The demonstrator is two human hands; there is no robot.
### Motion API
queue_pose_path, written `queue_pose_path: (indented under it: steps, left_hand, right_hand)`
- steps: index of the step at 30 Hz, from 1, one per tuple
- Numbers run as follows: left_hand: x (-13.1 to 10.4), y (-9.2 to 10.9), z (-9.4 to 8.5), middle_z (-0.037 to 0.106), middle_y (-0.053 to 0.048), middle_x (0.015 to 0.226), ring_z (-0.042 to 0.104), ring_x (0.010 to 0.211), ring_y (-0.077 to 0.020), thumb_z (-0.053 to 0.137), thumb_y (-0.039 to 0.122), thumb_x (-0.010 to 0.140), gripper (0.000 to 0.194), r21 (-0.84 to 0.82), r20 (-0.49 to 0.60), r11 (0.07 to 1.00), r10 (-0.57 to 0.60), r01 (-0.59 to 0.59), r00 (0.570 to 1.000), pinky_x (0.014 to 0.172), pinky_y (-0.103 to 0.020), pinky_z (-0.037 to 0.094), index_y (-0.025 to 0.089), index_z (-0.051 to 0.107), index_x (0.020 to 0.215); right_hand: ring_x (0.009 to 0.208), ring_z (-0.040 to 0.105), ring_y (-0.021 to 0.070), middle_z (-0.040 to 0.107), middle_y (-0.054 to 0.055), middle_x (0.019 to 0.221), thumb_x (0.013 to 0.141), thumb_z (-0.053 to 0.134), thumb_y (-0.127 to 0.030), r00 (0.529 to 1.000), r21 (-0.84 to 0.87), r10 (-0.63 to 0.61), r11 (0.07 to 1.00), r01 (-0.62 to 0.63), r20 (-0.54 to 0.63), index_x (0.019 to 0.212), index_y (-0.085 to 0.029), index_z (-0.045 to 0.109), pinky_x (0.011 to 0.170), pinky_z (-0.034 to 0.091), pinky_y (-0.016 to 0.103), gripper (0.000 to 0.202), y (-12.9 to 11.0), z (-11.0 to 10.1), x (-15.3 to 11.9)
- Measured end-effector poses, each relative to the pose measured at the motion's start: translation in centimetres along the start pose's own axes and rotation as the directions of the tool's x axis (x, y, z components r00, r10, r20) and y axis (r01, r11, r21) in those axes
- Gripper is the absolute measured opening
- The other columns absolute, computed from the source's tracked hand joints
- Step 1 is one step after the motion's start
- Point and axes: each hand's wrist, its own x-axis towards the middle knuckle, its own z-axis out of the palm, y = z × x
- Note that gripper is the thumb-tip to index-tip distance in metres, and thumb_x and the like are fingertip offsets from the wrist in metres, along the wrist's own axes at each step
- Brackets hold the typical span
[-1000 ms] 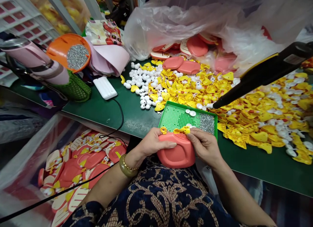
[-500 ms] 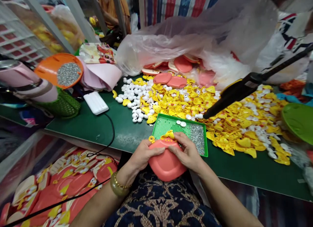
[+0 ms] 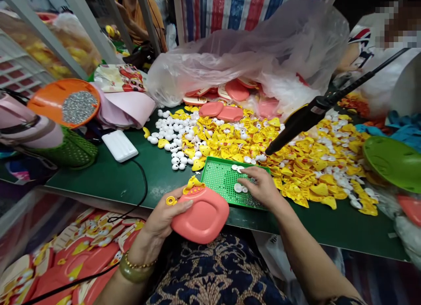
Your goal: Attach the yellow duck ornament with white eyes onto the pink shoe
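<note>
While left hand (image 3: 164, 215) grips pink toy shell (image 3: 201, 215) above lap, right hand (image 3: 261, 187) reaches into green tray (image 3: 220, 179).
Right fingers curled loosely over small white pieces (image 3: 238, 187) in tray on table edge.

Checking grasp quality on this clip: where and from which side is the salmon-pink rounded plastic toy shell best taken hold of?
Probably by its rounded outer edge, from the person's left. The salmon-pink rounded plastic toy shell lies tilted with its broad smooth back up; the left hand already cups that edge, thumb on top. That grip keeps clear of the yellow crest piece on the far rim. The right hand is over the green perforated tray.
</note>
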Motion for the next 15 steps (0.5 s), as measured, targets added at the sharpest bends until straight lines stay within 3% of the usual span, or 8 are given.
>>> queue_pose_path:
  steps: [3, 6, 10, 13, 15]
  left_hand:
    - [0.1, -0.1, 0.3, 0.071, -0.012, 0.098, 0.066, 0.081, -0.0200, 0.079, 0.024, 0.066, 0.047, -0.028, -0.020, 1.000, -0.005, 0.005, 1.000, 0.072, -0.025, 0.052, 0.013, 0.068, 0.110]
    - [0.1, -0.6, 0.8, 0.072, -0.012, 0.095, 0.066, 0.078, -0.0191, 0.080, 0.024, 0.065, 0.046, -0.048, -0.035, 0.999, -0.022, 0.021, 0.999, 0.069, -0.024, 0.052, 0.013, 0.069, 0.108]
    - [0.1, -1.3, 1.2, 0.072, -0.011, 0.090, 0.065, 0.076, -0.0182, 0.081, 0.024, 0.063, 0.042, -0.073, -0.071, 0.996, -0.046, 0.041, 0.996, 0.069, -0.024, 0.052, 0.012, 0.071, 0.101]
    - [0.4, -1.7, 1.6, 0.072, -0.011, 0.092, 0.065, 0.076, -0.0181, 0.081, 0.025, 0.063, 0.042, -0.091, -0.073, 0.995, -0.056, 0.050, 0.996, 0.069, -0.024, 0.052, 0.011, 0.071, 0.101]
    - [0.7, -1.8, 2.1, 0.072, -0.012, 0.093, 0.065, 0.076, -0.0183, 0.082, 0.026, 0.062, 0.044, -0.099, -0.065, 0.993, -0.068, 0.062, 0.996, 0.068, -0.025, 0.052, 0.011, 0.070, 0.101]
  right_hand:
    - [0.110, 0.056, 0.0364, 0.057, 0.022, 0.123, 0.074, 0.072, -0.040, 0.978, -0.357, 0.012, 0.932, 0.064, 0.207, 0.123, -0.018, 0.061, 0.090, 0.047, 0.051, 0.055, 0.5, 0.8, 0.8]
    - [0.106, 0.059, 0.0347, 0.048, 0.025, 0.131, 0.082, 0.064, -0.038, 0.960, -0.488, 0.059, 0.869, 0.085, 0.274, 0.133, -0.017, 0.052, 0.084, 0.050, 0.044, 0.057, 0.4, 1.9, 1.2]
    - [0.088, 0.063, 0.0262, 0.058, 0.019, 0.114, 0.091, 0.048, -0.026, 0.961, -0.501, 0.051, 0.860, 0.095, 0.270, 0.131, -0.017, 0.052, 0.069, 0.050, 0.035, 0.041, 1.0, 2.7, 0.9]
    - [0.081, 0.062, 0.0234, 0.062, 0.013, 0.091, 0.090, 0.045, -0.020, 0.966, -0.436, -0.028, 0.889, 0.142, 0.257, 0.116, -0.015, 0.061, 0.067, 0.048, 0.033, 0.031, 0.9, 3.1, 1.3]
    - [0.079, 0.060, 0.0215, 0.063, 0.011, 0.087, 0.091, 0.044, -0.022, 0.976, -0.332, -0.086, 0.931, 0.150, 0.201, 0.109, -0.016, 0.063, 0.069, 0.048, 0.032, 0.027, 0.3, 3.0, 2.8]
